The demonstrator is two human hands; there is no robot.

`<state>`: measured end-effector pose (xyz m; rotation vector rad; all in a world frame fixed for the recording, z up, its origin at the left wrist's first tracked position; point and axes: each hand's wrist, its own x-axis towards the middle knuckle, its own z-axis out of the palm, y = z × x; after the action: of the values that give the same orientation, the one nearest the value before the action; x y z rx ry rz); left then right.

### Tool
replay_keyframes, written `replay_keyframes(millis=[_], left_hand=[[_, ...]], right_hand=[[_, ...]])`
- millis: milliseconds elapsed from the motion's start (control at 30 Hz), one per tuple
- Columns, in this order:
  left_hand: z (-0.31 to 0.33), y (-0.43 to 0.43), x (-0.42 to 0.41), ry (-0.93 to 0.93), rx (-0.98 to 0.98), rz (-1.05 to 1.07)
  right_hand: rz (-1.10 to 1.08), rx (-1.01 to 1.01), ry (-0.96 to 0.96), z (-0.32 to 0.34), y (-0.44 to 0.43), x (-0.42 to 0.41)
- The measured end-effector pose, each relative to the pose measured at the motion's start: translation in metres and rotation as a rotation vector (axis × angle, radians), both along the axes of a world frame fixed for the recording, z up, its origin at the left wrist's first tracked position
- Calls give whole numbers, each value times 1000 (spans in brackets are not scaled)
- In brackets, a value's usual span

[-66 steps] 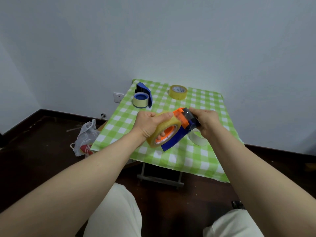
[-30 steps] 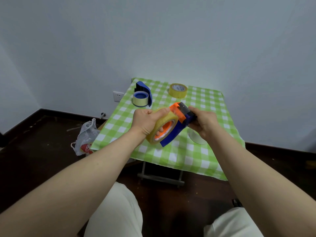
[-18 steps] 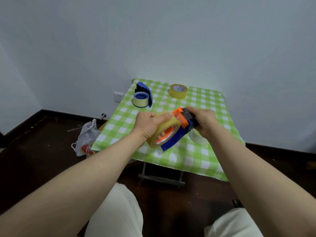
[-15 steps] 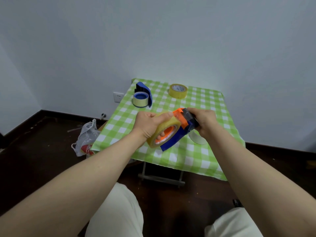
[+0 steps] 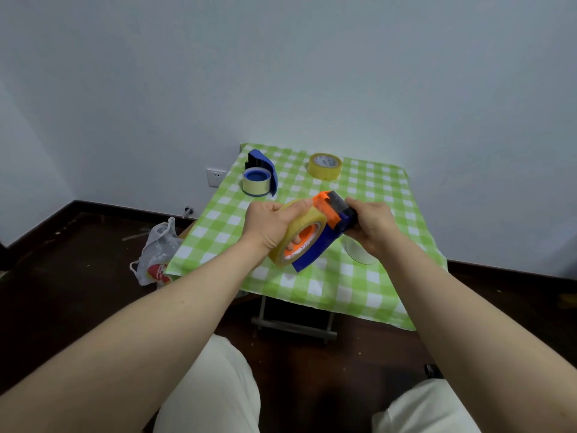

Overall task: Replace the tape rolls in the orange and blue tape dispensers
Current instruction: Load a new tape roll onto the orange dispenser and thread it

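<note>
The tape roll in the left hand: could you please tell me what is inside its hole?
Inside the tape roll, the orange hub of the dispenser and fingertips of the left hand show. The hub's far side is hidden.

Green-checked table (image 5: 368, 285): blue dispenser (image 5: 260, 178), yellow roll (image 5: 324, 166), pale roll (image 5: 359, 253).

Green-and-white checked tablecloth (image 5: 359, 285) on folding metal table frame (image 5: 293, 326); white plastic bag (image 5: 157, 251) on dark floor (image 5: 62, 276); white wall socket (image 5: 215, 177) on pale wall (image 5: 281, 73).
</note>
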<state>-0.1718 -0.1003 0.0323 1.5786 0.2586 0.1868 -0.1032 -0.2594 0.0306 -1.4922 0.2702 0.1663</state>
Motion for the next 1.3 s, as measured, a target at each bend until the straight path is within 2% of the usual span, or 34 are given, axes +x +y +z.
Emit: replay_keyframes(millis=[100,200,300,433,600,767,867,1033,1167,1300], left_hand=[[-3,-3,4,37,-12,36],[-3,-4,15,84,-34,97],[-3,-6,27,116,-78,115],[0,-11,39,180,-224,93],[-1,-15,52,211,-391,87],[3,-23,58,202,-526,107],[5,-28,65,207,-560,96],[5,-33,74,273,-553,69],[4,-36,86,334,-390,38],[-1,-34,105,360,-224,38]], right_hand=[[-70,-7,27,-1,0,1],[-132,-155,-110,-1,-1,-4],[94,-265,-212,-2,2,-15],[382,-300,-196,-8,11,-19],[368,-337,-308,-9,14,-14],[429,-631,-550,-11,18,-11],[418,-687,-585,-16,15,-1],[440,-796,-540,-11,7,12],[436,-977,-571,-1,-1,30],[360,-1191,-518,8,-18,63]])
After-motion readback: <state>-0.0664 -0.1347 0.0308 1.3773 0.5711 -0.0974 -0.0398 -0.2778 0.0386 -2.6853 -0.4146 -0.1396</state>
